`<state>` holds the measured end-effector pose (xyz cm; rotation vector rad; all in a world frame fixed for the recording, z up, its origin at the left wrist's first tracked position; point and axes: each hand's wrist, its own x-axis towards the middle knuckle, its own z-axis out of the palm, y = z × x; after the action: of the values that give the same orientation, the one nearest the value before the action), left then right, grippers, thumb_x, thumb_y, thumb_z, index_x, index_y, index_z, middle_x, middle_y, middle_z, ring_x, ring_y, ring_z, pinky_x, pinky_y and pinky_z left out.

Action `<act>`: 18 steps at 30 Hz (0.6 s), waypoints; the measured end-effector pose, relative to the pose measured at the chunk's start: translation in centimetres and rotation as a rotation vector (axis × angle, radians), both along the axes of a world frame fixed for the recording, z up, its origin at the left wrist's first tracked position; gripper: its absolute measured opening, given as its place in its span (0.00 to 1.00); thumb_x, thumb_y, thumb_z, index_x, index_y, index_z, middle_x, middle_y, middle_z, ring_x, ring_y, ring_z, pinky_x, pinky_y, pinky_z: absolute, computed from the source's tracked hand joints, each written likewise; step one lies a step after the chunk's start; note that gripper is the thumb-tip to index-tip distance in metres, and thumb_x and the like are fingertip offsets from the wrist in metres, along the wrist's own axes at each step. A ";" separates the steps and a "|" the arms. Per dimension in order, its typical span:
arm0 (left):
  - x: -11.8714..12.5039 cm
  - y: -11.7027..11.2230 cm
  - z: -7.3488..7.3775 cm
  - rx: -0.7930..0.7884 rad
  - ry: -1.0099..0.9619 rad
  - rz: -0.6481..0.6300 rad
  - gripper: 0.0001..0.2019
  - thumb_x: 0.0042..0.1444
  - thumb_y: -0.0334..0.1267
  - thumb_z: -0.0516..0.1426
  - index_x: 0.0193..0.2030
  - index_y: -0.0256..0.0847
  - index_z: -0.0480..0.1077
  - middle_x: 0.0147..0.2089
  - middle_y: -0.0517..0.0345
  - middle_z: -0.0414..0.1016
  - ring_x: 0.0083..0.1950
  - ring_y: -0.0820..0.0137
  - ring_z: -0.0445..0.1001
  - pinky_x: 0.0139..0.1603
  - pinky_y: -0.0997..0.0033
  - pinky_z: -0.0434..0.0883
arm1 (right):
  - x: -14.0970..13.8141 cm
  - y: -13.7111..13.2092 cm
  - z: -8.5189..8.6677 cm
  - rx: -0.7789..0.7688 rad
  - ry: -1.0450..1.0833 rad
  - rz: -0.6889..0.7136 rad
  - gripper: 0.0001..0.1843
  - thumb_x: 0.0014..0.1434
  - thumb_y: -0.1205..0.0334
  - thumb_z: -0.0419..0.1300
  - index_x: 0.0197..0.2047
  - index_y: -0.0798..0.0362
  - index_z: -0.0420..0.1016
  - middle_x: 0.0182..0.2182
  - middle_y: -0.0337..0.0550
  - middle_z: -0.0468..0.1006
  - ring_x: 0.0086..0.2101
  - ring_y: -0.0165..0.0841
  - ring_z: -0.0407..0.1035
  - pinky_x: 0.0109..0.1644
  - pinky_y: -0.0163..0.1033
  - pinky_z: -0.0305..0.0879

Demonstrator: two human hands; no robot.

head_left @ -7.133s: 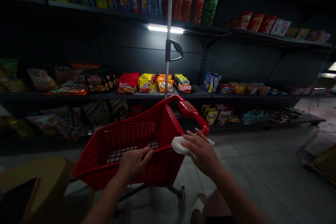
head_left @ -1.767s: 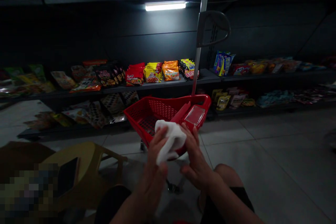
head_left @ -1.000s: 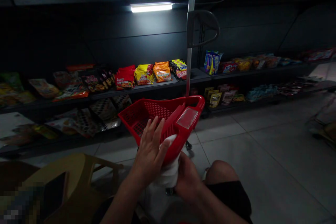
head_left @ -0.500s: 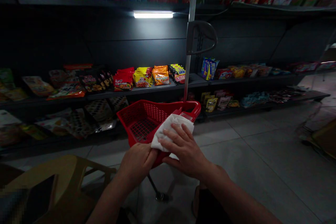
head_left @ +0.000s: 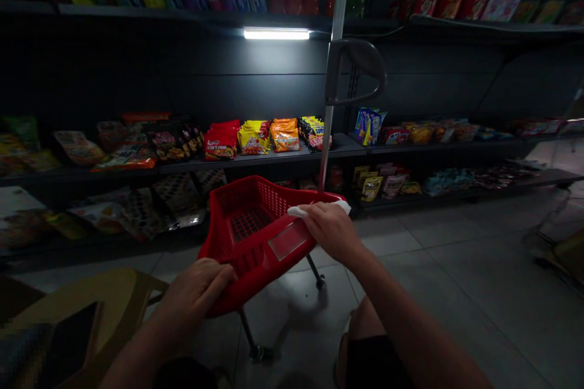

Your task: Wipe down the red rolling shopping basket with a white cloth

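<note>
A red plastic shopping cart (head_left: 274, 258) stands in front of me, its basket of perforated walls and a grid floor facing the shelves. My left hand (head_left: 198, 285) is closed around the near left corner of its rim. At the right end of the same rim, my right hand (head_left: 332, 226) presses a folded white cloth (head_left: 298, 211) down, fingers curled over it. Most of the cloth is hidden beneath that hand. Between both hands a clear label panel (head_left: 289, 240) shows on the rim. The cart's thin legs end in casters.
Dark shelves (head_left: 177, 165) with bagged snacks run across behind the cart. A metal pole (head_left: 335, 73) with a grey handle (head_left: 358, 73) rises behind its right side. At lower left is a yellowish stool (head_left: 109, 292) bearing a dark flat phone-like object (head_left: 70, 340).
My right hand and the cloth have slid to the rim's right end, uncovering the label panel. My left hand has shifted left along the rim, and the cart has turned slightly.
</note>
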<state>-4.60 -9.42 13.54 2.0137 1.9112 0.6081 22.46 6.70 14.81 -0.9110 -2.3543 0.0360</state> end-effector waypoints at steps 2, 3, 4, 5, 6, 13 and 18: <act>-1.5 -0.4 -0.1 0.010 -0.013 -0.028 0.23 0.67 0.48 0.42 0.35 0.47 0.77 0.39 0.59 0.80 0.43 0.66 0.75 0.49 0.70 0.68 | 0.3 1.2 0.2 -0.020 -0.084 0.046 0.21 0.72 0.51 0.48 0.46 0.51 0.79 0.38 0.46 0.82 0.39 0.34 0.73 0.46 0.38 0.58; -2.2 -0.6 -0.1 0.010 -0.017 -0.050 0.23 0.67 0.48 0.43 0.34 0.47 0.77 0.39 0.59 0.80 0.44 0.66 0.75 0.50 0.70 0.68 | 0.7 2.3 0.5 -0.034 -0.141 0.083 0.21 0.71 0.50 0.48 0.42 0.52 0.80 0.36 0.46 0.82 0.37 0.34 0.73 0.44 0.38 0.57; -2.8 -0.7 0.0 0.005 -0.021 -0.072 0.22 0.67 0.47 0.43 0.34 0.47 0.76 0.39 0.59 0.80 0.44 0.67 0.75 0.51 0.71 0.68 | 1.0 3.5 0.7 -0.047 -0.200 0.129 0.21 0.71 0.51 0.49 0.38 0.52 0.80 0.33 0.45 0.82 0.35 0.33 0.72 0.43 0.37 0.57; -3.2 -0.7 0.0 -0.004 -0.026 -0.092 0.22 0.67 0.47 0.43 0.34 0.46 0.76 0.38 0.59 0.79 0.44 0.67 0.74 0.51 0.71 0.68 | 1.4 4.7 1.0 -0.060 -0.256 0.182 0.21 0.71 0.52 0.50 0.35 0.52 0.80 0.32 0.44 0.82 0.34 0.32 0.72 0.42 0.36 0.56; -3.5 -0.7 0.1 -0.017 -0.029 -0.107 0.22 0.67 0.47 0.43 0.34 0.46 0.76 0.38 0.59 0.79 0.44 0.67 0.74 0.51 0.72 0.68 | 1.6 5.7 1.3 -0.074 -0.304 0.231 0.21 0.70 0.53 0.50 0.33 0.52 0.80 0.31 0.44 0.82 0.33 0.32 0.72 0.40 0.36 0.55; -1.4 -0.6 2.3 -0.122 0.115 0.046 0.24 0.66 0.51 0.42 0.39 0.46 0.77 0.44 0.55 0.81 0.46 0.64 0.77 0.50 0.69 0.69 | 0.8 5.5 0.3 -0.029 -0.220 0.051 0.25 0.69 0.51 0.49 0.27 0.52 0.77 0.26 0.44 0.79 0.30 0.32 0.69 0.38 0.38 0.53; 3.1 -0.6 3.9 -0.123 0.379 0.306 0.24 0.68 0.51 0.38 0.42 0.44 0.72 0.39 0.49 0.80 0.40 0.61 0.79 0.41 0.64 0.69 | -0.4 0.0 -3.5 0.045 0.458 -0.087 0.26 0.71 0.52 0.44 0.26 0.50 0.73 0.25 0.42 0.74 0.32 0.35 0.67 0.47 0.42 0.59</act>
<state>-1.53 -10.00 17.41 1.8758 2.4380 0.1715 22.02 6.73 11.34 -0.8759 -1.8843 0.1404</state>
